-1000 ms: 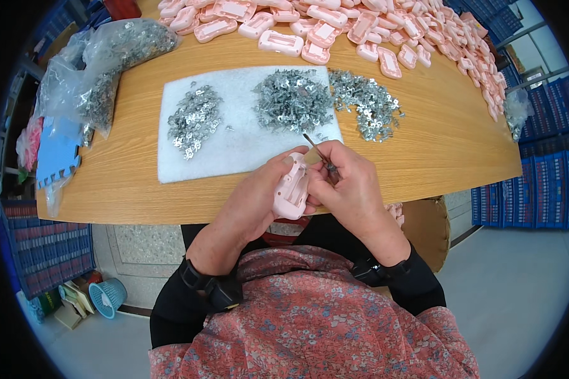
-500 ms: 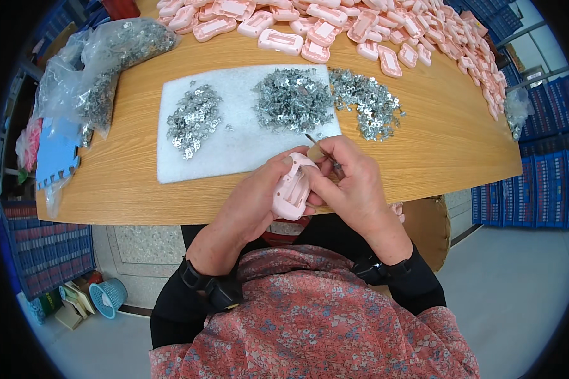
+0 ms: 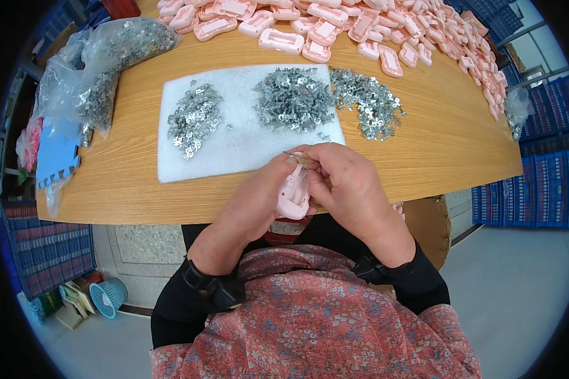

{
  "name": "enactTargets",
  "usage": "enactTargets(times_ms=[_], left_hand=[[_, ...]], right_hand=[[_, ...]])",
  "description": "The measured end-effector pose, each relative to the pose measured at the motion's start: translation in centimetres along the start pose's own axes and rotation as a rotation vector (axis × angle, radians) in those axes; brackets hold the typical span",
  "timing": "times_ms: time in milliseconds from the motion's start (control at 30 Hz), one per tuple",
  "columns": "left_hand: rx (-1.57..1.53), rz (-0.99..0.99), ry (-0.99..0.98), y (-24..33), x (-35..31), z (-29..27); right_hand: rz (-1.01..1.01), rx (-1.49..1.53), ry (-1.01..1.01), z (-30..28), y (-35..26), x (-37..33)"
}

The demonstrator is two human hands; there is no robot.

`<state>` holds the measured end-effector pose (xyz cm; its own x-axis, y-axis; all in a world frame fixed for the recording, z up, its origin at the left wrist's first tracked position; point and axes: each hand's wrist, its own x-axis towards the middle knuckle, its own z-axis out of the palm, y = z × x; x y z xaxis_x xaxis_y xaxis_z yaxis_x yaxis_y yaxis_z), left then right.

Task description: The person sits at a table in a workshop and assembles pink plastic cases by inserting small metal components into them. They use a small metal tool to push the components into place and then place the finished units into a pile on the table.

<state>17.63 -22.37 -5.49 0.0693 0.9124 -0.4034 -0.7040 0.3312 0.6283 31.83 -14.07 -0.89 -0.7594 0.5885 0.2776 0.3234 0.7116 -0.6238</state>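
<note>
While our left fingers (image 3: 284, 167) clasp a pink casing (image 3: 293, 205), our right fingers (image 3: 321, 188) pinch a tool (image 3: 295, 155). Slipping, it might scratch.

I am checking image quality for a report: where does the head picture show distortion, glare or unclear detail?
Head view: corners go black, and the table looks bowed along its front edge; head view: bright glints speckle the metal pieces on the white mat; head view: the thin tool in the right hand is too small for fine detail.
</note>
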Motion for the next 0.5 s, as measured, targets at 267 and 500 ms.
enactTargets(times_ms=[267,500], left_hand=[[-0.047,0.036,0.026,-0.2,0.2,0.5],[-0.035,0.011,-0.012,-0.1,0.1,0.2]], right_hand=[[0.021,-0.067,0.000,0.6,0.2,0.2],[0.180,0.090,-0.001,0.1,0.1,-0.1]])
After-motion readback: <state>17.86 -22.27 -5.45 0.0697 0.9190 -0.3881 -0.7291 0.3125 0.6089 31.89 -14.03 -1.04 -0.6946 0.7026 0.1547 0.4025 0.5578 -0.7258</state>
